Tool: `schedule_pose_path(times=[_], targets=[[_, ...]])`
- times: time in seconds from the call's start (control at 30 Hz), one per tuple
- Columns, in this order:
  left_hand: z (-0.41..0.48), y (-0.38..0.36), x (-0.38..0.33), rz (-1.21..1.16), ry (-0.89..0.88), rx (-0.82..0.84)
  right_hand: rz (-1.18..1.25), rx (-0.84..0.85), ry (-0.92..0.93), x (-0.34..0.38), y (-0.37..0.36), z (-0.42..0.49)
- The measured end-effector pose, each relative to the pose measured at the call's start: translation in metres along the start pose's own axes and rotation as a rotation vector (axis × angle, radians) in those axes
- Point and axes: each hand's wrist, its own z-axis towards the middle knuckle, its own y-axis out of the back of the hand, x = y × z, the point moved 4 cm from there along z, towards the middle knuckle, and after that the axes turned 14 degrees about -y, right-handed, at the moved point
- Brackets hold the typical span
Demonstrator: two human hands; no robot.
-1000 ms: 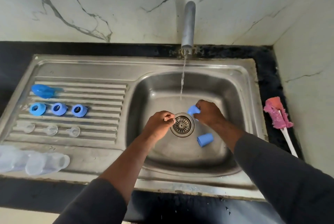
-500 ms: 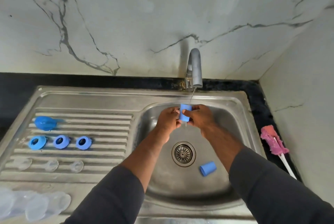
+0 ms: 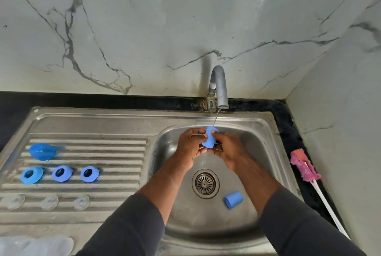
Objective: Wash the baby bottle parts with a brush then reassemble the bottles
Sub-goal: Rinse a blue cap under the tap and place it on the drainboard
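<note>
Rinsing a blue cap (image 3: 210, 139) under the tap (image 3: 219, 86), pinching it with left hand (image 3: 190, 144) and right hand (image 3: 228, 148) together. Seems midway: with a second cap (image 3: 234, 199) down in the sink (image 3: 268, 123), and rings (image 3: 61, 173), teats (image 3: 50, 202), bottles (image 3: 47, 245) laid apart on the drainboard (image 3: 123, 152), no reassembly yet.

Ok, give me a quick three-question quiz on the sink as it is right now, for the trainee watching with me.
1. True or false: the right hand holds the pink brush.
2. How many blue rings lie on the drainboard? A two, B three, C five.
3. Fill in: the spare cap lies in the basin beside the ____.

Key
1. False: it and the left hand hold the blue cap under the tap; the brush lies on the counter.
2. B.
3. drain.
</note>
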Motion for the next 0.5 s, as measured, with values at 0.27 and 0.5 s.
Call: schedule_pose_path(times=[0.27,0.5], targets=[[0.002,-0.004,-0.006,-0.064,0.011,-0.022,-0.001,-0.065,0.009,0.006,0.003,0.000],[0.006,-0.010,-0.008,-0.085,-0.018,-0.041,0.047,-0.020,0.008,0.011,0.000,-0.006]])
